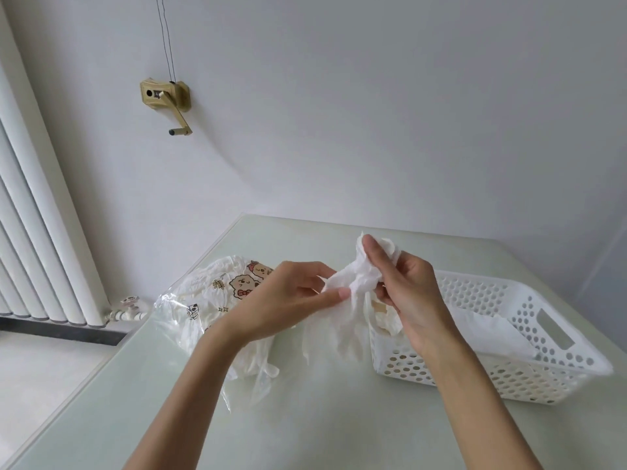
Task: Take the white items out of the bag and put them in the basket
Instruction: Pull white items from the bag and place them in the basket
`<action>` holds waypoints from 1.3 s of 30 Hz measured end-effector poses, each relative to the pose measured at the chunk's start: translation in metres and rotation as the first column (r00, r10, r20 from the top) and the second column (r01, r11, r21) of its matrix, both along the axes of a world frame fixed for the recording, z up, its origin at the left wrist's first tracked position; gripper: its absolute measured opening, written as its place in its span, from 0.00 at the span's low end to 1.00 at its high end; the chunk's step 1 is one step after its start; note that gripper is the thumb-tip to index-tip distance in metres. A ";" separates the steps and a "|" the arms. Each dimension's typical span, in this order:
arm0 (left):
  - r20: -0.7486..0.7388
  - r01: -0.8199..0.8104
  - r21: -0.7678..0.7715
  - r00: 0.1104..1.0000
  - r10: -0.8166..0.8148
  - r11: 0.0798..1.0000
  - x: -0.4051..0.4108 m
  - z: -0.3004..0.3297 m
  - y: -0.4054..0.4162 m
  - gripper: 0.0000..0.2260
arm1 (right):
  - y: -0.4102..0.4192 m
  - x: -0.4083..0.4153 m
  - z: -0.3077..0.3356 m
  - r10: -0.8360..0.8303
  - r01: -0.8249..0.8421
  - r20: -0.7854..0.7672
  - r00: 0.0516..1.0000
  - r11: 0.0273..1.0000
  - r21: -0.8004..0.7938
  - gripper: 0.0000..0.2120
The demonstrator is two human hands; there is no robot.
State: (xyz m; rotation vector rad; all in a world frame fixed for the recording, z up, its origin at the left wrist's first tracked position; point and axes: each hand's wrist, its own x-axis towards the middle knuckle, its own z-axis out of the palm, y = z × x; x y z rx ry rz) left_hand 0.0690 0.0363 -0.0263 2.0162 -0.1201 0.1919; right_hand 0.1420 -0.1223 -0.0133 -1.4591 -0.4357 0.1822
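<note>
Two bare forearms reach over a smooth pale-green glass tabletop point(332, 418), both hands gripping one crumpled white item.

Left hand point(288, 300) pinches the soft, wrinkled white fabric item point(353, 286) between thumb and curled fingers; right hand point(403, 286) holds its bunched upper end with fingers wrapped round it, and its loose folds hang down to the tabletop just left of the white perforated plastic basket point(543, 347). That rectangular basket, with round holes and a slot handle, holds more flat white material. Left of the basket, behind the left hand, lies the crinkled clear plastic bag point(190, 310), stuffed with white pieces printed with cartoon animals. Well left of the basket stands a white ribbed radiator point(37, 232).
</note>
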 end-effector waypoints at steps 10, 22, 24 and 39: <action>0.176 -0.060 -0.177 0.980 0.092 0.982 0.001 0.006 -0.009 0.12 | -0.031 0.016 0.008 0.196 -0.149 -0.121 0.973 0.937 0.314 0.07; 0.135 0.027 0.132 0.990 -0.045 0.991 0.022 0.060 -0.064 0.10 | -0.117 0.017 0.017 0.321 -0.316 -0.035 0.946 0.900 -0.300 0.18; 0.110 0.041 0.155 0.992 -0.058 0.987 0.029 0.065 -0.073 0.10 | -0.128 0.023 0.020 0.225 -0.188 0.054 0.973 0.903 -0.386 0.12; -0.012 0.144 0.311 0.989 -0.147 0.939 0.077 0.053 -0.106 0.15 | -0.166 0.060 0.036 0.141 -0.090 0.070 0.988 0.870 -0.485 0.23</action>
